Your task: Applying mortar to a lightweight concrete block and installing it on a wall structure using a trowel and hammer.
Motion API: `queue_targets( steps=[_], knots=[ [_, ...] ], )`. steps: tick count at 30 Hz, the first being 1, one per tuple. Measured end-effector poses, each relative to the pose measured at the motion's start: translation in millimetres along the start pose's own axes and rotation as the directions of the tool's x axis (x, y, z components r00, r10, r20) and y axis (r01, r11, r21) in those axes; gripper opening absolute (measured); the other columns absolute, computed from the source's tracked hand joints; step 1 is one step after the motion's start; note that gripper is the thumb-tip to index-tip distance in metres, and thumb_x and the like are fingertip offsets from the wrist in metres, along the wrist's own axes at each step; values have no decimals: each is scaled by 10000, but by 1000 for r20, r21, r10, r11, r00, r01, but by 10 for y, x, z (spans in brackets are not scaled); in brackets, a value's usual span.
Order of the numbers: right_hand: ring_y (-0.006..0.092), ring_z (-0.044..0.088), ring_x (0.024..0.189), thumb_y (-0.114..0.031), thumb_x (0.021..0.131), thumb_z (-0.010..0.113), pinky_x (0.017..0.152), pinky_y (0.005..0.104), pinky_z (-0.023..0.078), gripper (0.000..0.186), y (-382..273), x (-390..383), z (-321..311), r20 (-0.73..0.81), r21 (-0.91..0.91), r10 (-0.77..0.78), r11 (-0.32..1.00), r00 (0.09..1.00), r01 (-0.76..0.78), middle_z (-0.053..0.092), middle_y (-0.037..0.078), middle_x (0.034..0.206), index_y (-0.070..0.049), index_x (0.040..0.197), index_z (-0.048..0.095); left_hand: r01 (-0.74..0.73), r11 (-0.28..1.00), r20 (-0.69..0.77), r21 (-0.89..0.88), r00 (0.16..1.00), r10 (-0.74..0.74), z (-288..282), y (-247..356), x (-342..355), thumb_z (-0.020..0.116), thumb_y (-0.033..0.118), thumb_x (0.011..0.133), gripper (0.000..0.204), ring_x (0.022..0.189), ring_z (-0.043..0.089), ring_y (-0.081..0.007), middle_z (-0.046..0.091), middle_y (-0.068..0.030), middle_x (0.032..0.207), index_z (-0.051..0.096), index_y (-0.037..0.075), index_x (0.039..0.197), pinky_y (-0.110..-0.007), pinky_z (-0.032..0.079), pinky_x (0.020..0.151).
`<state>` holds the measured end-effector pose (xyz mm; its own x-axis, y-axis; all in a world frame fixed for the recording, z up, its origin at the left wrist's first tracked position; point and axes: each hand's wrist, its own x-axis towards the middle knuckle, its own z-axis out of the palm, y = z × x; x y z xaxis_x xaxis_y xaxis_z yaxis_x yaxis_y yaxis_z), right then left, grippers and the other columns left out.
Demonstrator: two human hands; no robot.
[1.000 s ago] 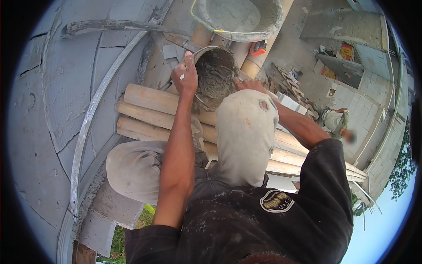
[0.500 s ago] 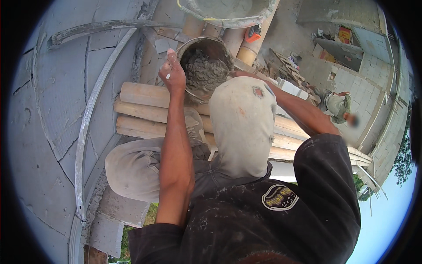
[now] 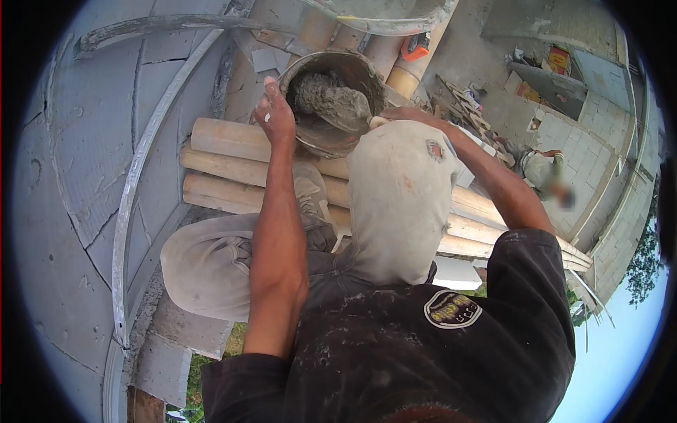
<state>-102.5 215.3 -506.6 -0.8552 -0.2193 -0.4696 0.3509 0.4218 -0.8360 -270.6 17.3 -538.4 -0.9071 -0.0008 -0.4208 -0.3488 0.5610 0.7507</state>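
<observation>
A round bucket (image 3: 297,136) with a mortar-smeared rim stands in front of me on bamboo poles. Inside it, a thick lump of wet grey mortar (image 3: 328,99) is heaped up, with darker bare bottom showing below. My left hand (image 3: 275,116) is closed at the bucket's left rim, thumb up, with a white spot on the skin. Beyond my raised right knee, my right hand (image 3: 403,115) grips the pale handle of a trowel (image 3: 377,122). Mortar covers the trowel's blade, and the knee hides part of that hand.
Bamboo poles (image 3: 229,163) run crosswise under my legs. A larger mortar-rimmed tub (image 3: 395,27) stands beyond the bucket, near an orange-handled tool (image 3: 415,49). A grey block wall (image 3: 92,162) rises at left. Far below at right, another person (image 3: 539,169) is on the floor.
The mortar in the bucket has been gathered into a heap at the upper part, baring the bottom. My right hand has moved slightly toward the bucket; my left stays at the rim.
</observation>
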Motion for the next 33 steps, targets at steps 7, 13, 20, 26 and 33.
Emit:
queue_targets(
  steps=[7, 13, 20, 26, 33],
  knots=[
    [270, 659, 707, -241, 829, 587, 638, 373, 519, 256, 74, -257, 23, -116, -155, -2, 988, 993, -17, 653, 84, 848, -82, 1025, 634, -171, 975, 23, 140, 985, 169, 97, 142, 73, 430, 472, 967, 630, 565, 428, -257, 512, -196, 580, 578, -96, 738, -437, 387, 595],
    [263, 655, 699, -235, 793, 608, 603, 375, 487, 213, 111, -7, 48, -269, -812, 8, 537, 963, -231, 637, 69, 828, -103, 949, 668, -213, 958, 30, 193, 977, 211, 204, 149, -5, 409, 474, 961, 628, 625, 553, -423, 581, -290, 672, 641, -90, 811, -493, 426, 656],
    [279, 672, 721, -229, 811, 602, 601, 390, 502, 322, -64, -396, -109, 28, -727, 91, 686, 995, -42, 661, 116, 790, -111, 1111, 613, -278, 949, 114, 152, 958, 262, 231, 160, -41, 438, 474, 958, 616, 601, 423, -268, 517, -226, 625, 580, -94, 766, -436, 393, 626],
    [272, 679, 713, -204, 855, 540, 574, 397, 530, 376, -111, 105, 140, -218, -784, -16, 598, 976, -165, 648, 109, 776, -120, 1221, 543, -234, 957, 122, 170, 969, 215, 152, 205, 8, 451, 448, 952, 592, 603, 513, -360, 573, -285, 674, 625, -101, 811, -463, 423, 653],
    [255, 682, 703, -157, 872, 516, 580, 341, 528, 319, -12, -300, -160, -8, -863, -63, 505, 998, 25, 666, 81, 773, -96, 1181, 563, -308, 940, 149, 146, 946, 287, 208, 190, -75, 457, 442, 951, 591, 590, 491, -334, 551, -266, 642, 606, -101, 769, -459, 415, 645]
  ],
)
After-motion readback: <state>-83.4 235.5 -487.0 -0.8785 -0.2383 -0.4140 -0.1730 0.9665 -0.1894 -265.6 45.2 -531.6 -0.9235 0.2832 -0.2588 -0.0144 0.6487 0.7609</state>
